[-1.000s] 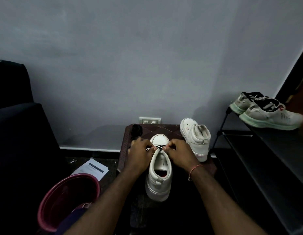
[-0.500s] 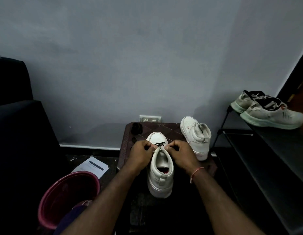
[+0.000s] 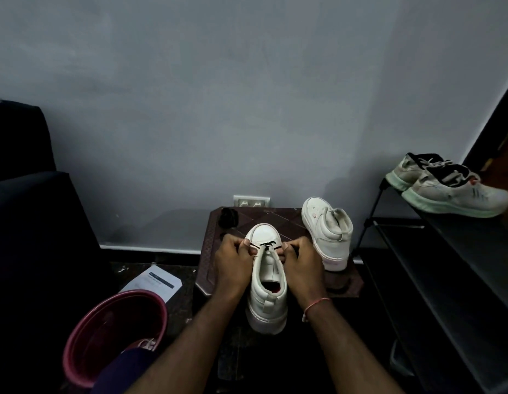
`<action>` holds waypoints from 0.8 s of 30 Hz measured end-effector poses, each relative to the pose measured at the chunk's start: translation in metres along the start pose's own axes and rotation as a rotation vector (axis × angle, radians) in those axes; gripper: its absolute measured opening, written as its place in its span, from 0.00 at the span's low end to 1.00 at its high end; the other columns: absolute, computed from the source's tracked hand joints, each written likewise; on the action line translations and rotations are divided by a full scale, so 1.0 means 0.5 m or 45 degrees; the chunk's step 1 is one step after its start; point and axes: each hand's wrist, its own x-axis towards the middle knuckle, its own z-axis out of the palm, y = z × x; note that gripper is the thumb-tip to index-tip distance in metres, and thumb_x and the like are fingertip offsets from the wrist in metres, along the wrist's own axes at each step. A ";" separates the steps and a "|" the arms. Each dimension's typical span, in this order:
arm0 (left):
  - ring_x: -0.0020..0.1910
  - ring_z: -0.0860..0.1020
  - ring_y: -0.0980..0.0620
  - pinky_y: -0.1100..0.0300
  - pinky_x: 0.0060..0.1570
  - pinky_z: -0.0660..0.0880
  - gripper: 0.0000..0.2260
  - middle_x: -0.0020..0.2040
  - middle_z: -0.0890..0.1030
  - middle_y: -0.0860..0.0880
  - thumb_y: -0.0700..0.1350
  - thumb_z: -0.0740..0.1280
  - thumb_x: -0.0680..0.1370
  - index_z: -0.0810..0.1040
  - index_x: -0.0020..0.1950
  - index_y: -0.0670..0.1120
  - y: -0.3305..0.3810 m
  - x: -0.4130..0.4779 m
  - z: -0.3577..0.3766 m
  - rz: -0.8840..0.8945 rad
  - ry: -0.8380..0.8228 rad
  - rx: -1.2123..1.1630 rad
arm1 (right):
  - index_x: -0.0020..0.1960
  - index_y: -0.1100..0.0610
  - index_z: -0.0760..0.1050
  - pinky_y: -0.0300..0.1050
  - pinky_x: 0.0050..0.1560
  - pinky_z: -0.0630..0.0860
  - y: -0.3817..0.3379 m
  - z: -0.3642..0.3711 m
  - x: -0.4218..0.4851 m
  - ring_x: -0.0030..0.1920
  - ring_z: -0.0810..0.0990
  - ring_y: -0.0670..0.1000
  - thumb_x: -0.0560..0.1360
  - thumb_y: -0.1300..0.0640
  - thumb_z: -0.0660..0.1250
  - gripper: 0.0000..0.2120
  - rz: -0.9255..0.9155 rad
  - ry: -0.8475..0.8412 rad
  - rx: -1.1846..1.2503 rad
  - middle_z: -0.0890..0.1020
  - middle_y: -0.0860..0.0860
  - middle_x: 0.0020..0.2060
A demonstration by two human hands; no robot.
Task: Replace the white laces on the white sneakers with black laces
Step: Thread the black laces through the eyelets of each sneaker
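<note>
A white sneaker [image 3: 266,291] stands on the dark tabletop [image 3: 278,218], toe toward the wall. The left hand [image 3: 233,260] and the right hand [image 3: 299,261] flank its front, and each pinches one end of a black lace [image 3: 265,245] that crosses the lowest eyelets. The second sneaker [image 3: 326,231] stands just to the right, unlaced. A dark bundle [image 3: 228,217] at the tabletop's far left corner is possibly the other lace.
</note>
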 end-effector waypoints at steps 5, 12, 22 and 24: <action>0.42 0.81 0.53 0.50 0.47 0.79 0.02 0.41 0.82 0.51 0.44 0.68 0.77 0.77 0.45 0.48 0.005 0.009 -0.012 0.043 -0.194 -0.050 | 0.40 0.55 0.78 0.46 0.46 0.77 -0.003 -0.013 0.003 0.40 0.81 0.47 0.74 0.59 0.70 0.04 -0.025 -0.098 -0.008 0.83 0.46 0.37; 0.51 0.78 0.56 0.69 0.45 0.70 0.10 0.50 0.81 0.53 0.46 0.69 0.76 0.78 0.55 0.47 0.040 0.009 -0.037 0.293 -0.343 0.236 | 0.40 0.58 0.80 0.39 0.32 0.69 -0.068 -0.050 0.052 0.29 0.74 0.45 0.72 0.57 0.72 0.05 0.181 -0.298 0.158 0.79 0.48 0.29; 0.35 0.81 0.54 0.60 0.37 0.78 0.11 0.37 0.82 0.44 0.33 0.70 0.74 0.76 0.51 0.46 0.202 0.028 -0.058 0.260 -0.391 -0.512 | 0.52 0.62 0.77 0.30 0.22 0.64 -0.270 -0.142 0.078 0.20 0.69 0.38 0.76 0.65 0.66 0.05 -0.080 -0.544 0.322 0.79 0.52 0.32; 0.31 0.80 0.52 0.60 0.29 0.75 0.09 0.38 0.82 0.41 0.32 0.66 0.75 0.77 0.46 0.45 0.200 0.048 -0.069 0.105 -0.205 -0.630 | 0.51 0.61 0.78 0.30 0.23 0.64 -0.272 -0.151 0.081 0.21 0.69 0.39 0.76 0.64 0.67 0.05 -0.118 -0.520 0.281 0.81 0.55 0.36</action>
